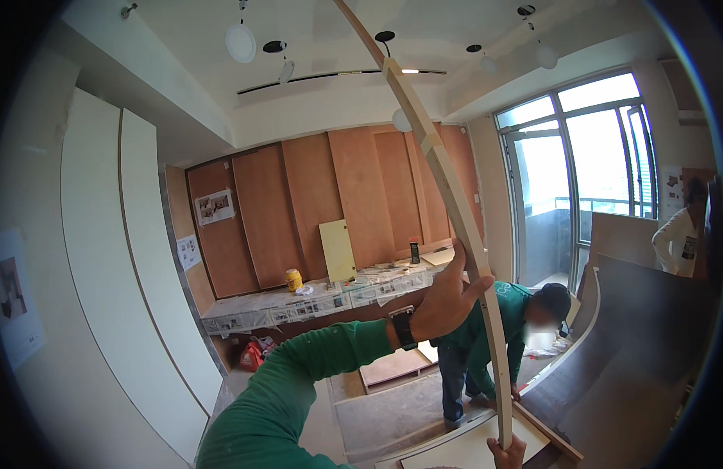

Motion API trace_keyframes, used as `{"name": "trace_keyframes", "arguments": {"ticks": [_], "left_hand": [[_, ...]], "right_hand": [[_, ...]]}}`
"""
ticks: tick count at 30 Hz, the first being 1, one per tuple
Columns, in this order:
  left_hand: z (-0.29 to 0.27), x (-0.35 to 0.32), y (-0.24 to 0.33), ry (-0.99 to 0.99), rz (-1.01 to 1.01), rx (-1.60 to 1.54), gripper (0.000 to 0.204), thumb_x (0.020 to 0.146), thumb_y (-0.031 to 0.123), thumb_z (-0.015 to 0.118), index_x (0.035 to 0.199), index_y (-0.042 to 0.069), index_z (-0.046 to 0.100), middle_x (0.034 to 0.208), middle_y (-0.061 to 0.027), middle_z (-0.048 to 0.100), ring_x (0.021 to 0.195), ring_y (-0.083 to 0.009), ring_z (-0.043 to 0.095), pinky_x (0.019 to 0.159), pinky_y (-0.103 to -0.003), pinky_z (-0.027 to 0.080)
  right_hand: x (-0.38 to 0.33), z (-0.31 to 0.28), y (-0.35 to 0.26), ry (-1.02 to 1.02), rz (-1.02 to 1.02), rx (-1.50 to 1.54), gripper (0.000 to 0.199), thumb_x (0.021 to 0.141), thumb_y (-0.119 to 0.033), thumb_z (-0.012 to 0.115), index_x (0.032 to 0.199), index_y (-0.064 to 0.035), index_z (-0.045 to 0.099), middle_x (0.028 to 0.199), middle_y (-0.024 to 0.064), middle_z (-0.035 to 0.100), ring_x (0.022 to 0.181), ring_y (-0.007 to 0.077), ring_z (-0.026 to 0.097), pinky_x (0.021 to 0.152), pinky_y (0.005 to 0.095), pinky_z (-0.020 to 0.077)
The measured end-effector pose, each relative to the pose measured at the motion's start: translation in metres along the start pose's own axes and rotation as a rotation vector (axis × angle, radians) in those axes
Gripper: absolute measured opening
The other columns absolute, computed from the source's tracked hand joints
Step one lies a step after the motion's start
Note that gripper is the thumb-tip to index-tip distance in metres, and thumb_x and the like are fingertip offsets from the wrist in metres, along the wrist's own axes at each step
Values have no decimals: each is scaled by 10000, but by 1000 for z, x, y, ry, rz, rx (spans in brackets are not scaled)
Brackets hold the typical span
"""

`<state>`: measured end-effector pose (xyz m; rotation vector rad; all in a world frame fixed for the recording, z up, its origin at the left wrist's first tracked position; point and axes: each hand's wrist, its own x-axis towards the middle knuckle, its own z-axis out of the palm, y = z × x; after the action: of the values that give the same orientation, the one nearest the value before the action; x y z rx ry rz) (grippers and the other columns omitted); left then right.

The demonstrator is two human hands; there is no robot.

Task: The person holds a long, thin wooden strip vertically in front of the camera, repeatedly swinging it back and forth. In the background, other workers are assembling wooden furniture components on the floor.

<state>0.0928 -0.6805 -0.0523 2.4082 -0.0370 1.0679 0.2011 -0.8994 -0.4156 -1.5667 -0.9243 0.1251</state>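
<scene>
A long, pale wooden batten (460,199) stands upright in front of me, reaching from the bottom of the view up past the ceiling. Darker joints or blocks show along its upper length. My left hand (443,301), below a black wristwatch and green sleeve, grips the batten at mid-length, its thumb across the wood. Low down, the fingers of my right hand (508,452) are wrapped round the batten's bottom end. Behind it, a co-worker in a green shirt (486,332) bends over a pale panel with a wooden edge (545,435); that person's hands are near the panel's edge.
Tall white cabinet doors (103,258) line the left. A plastic-covered ledge (299,306) bears a yellow tub (293,279) and a leaning cream panel (337,250). Dark sheets (612,344) stand at right, with another person (680,238) behind. Ceiling lights (240,43) hang overhead.
</scene>
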Motion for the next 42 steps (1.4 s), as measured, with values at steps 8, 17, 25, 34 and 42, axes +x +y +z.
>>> {"name": "trace_keyframes", "arguments": {"ticks": [8,17,25,34,42], "left_hand": [[14,-16,4,62,72,-20,1082,1004,543,560,1537,-137,-90,1294,-348,579,983,-317,709,848,-394,581],[-8,-1,-6,24,-59,-58,939,1012,417,615,1558,-94,49,1221,-248,588,922,-252,710,742,-322,620],[-55,50,-65,221,-87,-44,456,1013,148,616,1390,-4,408,1024,-116,606,900,-203,686,783,-349,633],[-131,121,-144,335,-164,-123,235,1019,187,585,1147,-5,541,929,-73,618,775,-177,677,699,-338,601],[-188,175,-209,356,-259,-94,242,1013,200,584,1127,-12,557,949,-86,643,785,-195,696,678,-342,612]], "right_hand": [[-22,-4,23,9,0,-56,301,898,-277,798,909,5,693,659,78,631,599,147,506,562,371,460],[-2,1,-9,-36,60,-42,294,904,-260,788,931,18,697,662,48,578,626,142,493,568,355,447],[58,38,-54,-7,7,57,313,829,-248,800,840,33,664,639,56,604,592,126,546,557,333,446],[150,84,-113,-45,-55,17,429,838,-354,796,844,49,649,664,181,645,611,263,641,627,396,509],[228,129,-139,-65,-106,-28,463,856,-409,763,851,43,661,747,219,678,721,379,695,658,431,517]]}}
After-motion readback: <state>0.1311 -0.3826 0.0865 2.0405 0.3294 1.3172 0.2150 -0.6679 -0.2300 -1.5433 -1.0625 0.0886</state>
